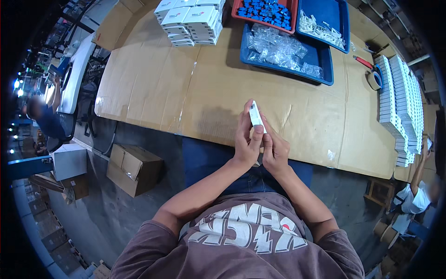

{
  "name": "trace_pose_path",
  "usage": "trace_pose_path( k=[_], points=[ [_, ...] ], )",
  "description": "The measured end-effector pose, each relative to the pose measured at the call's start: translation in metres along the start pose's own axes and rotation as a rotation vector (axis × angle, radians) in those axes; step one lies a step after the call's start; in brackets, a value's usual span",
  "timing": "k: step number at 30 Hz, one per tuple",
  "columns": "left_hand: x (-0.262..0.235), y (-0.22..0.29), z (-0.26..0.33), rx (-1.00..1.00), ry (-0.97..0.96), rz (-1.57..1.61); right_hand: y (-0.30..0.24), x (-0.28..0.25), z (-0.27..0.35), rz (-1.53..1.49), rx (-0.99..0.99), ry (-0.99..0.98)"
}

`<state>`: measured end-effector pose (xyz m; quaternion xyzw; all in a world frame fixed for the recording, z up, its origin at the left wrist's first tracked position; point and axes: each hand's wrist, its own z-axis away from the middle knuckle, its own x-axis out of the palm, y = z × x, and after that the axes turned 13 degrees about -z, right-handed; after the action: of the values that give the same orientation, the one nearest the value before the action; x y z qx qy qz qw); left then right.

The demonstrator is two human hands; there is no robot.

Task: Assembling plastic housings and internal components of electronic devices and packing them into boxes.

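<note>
A small white flat box [255,116] stands on edge between both my hands, just above the near edge of the cardboard-covered table [186,93]. My left hand [246,139] grips its left side with thumb and fingers. My right hand [275,148] presses against its right side and lower end. Both hands hold the box together.
A stack of white boxes [190,21] sits at the far middle. Blue trays hold clear bags [283,49], small white parts [323,30], and a red tray holds blue parts [265,11]. Rows of white boxes [402,102] line the right. Brown cartons [134,167] lie on the floor left. Other people sit at far left and lower right.
</note>
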<state>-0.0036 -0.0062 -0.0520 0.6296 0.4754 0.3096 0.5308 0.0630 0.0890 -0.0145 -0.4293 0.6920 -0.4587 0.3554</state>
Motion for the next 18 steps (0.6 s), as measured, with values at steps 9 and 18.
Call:
trace_pose_path(
  k=[9, 18],
  points=[
    [-0.003, 0.009, 0.000, 0.007, -0.027, -0.007, 0.000, 0.001, 0.003, 0.051, -0.057, 0.035],
    [-0.003, 0.010, 0.003, 0.010, -0.041, 0.007, -0.002, 0.004, 0.006, 0.050, -0.073, 0.062]
  ],
)
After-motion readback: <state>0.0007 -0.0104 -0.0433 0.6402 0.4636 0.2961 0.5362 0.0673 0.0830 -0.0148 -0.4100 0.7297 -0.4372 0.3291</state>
